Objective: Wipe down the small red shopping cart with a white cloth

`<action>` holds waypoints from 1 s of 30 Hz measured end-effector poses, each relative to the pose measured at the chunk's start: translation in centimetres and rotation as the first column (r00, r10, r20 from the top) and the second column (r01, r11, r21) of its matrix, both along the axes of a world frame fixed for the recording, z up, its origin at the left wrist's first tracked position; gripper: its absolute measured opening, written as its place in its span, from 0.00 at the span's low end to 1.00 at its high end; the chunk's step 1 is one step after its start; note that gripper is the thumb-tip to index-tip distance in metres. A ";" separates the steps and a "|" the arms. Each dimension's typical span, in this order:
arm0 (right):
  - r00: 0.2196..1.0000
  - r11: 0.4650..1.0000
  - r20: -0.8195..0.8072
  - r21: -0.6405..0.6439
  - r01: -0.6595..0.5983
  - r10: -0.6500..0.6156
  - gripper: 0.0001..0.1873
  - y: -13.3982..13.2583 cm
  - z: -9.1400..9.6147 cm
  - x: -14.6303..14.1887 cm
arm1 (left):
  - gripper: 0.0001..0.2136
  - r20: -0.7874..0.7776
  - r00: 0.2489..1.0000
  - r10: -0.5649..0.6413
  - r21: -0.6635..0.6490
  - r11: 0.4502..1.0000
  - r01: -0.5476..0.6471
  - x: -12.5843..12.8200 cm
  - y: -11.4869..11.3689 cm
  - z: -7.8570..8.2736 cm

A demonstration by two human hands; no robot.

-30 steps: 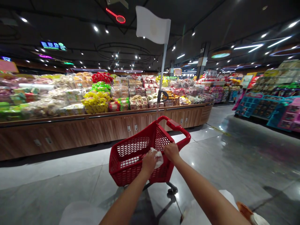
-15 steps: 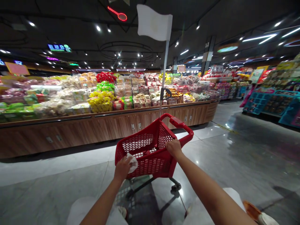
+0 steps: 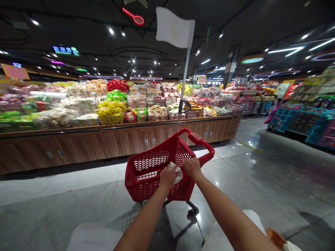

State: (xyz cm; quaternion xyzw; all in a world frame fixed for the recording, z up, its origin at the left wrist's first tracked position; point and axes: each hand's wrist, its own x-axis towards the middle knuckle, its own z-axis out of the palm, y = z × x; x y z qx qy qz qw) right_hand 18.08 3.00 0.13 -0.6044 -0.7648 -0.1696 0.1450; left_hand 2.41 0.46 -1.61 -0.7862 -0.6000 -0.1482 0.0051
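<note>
Before me stands a small red shopping cart [image 3: 146, 190] with perforated sides and a looped push handle [image 3: 209, 153]. My left hand [image 3: 168, 175] is closed on a crumpled white cloth [image 3: 178, 175], pressing it to the near top rim, close to the handle end. The fingers of my right hand [image 3: 192, 168] wrap round the cart's rim just below the handle. A pole rises from the cart's far side and bears a white flag [image 3: 175, 28]. No goods show in the visible part of the basket; my left hand hides some of its inside.
Behind the cart runs a long wood-panelled display counter [image 3: 86, 144] heaped with packaged food. Blue display racks [image 3: 290, 120] stand at the right. Shiny grey tiled floor [image 3: 251, 174] lies around the cart, and one caster wheel [image 3: 193, 211] shows below it.
My left hand has slid the cloth rightward along the near rim, from the cart's front end toward my right hand. The right hand keeps its hold on the rim.
</note>
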 end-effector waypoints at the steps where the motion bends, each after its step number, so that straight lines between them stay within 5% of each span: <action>1: 1.000 1.000 0.003 -0.001 -0.007 0.007 0.23 0.0 0.0 0.2 | 0.13 -0.011 1.000 -0.013 -0.012 1.000 0.013 -0.7 -0.1 -0.1; 5: 1.000 1.000 0.007 0.021 -0.006 0.006 0.24 0.5 0.0 1.1 | 0.15 -0.072 0.996 -0.043 -0.027 0.999 0.041 -7.9 -1.2 -1.6; 9: 1.000 0.999 0.029 0.039 0.008 -0.009 0.24 1.2 -0.2 1.7 | 0.15 -0.064 0.995 0.075 0.020 0.997 -0.074 -16.5 -2.8 -3.6; 11: 0.999 0.999 0.032 0.031 0.019 -0.020 0.24 1.4 -0.2 1.9 | 0.14 -0.028 0.993 0.113 0.032 0.993 -0.112 -18.4 -3.2 -4.2; 14: 0.998 0.998 0.013 0.028 0.055 -0.056 0.24 1.2 0.0 1.6 | 0.12 -0.026 0.990 0.136 0.030 0.990 -0.135 -16.8 -2.7 -4.0; 17: 0.997 0.997 -0.028 0.042 0.067 -0.066 0.20 0.3 -0.2 -0.2 | 0.13 -0.037 0.989 0.144 0.021 0.990 -0.143 -11.2 -1.5 -3.2; 22: 0.962 0.960 -0.113 -0.101 -0.261 0.250 0.11 -1.8 -2.8 -5.4 | 0.14 -0.021 0.998 0.067 -0.013 0.998 -0.068 -3.5 -0.3 -1.6; 25: 0.944 0.949 -0.178 -0.098 -0.299 0.279 0.11 -2.5 -4.2 -6.6 | 0.15 -0.054 0.998 0.012 -0.040 0.999 -0.014 -4.3 -0.5 -1.5; 30: 0.925 0.940 -0.220 -0.078 -0.333 0.309 0.14 -2.5 -4.6 -5.8 | 0.15 -0.136 0.991 -0.009 -0.013 1.000 0.007 -13.0 -2.3 -2.5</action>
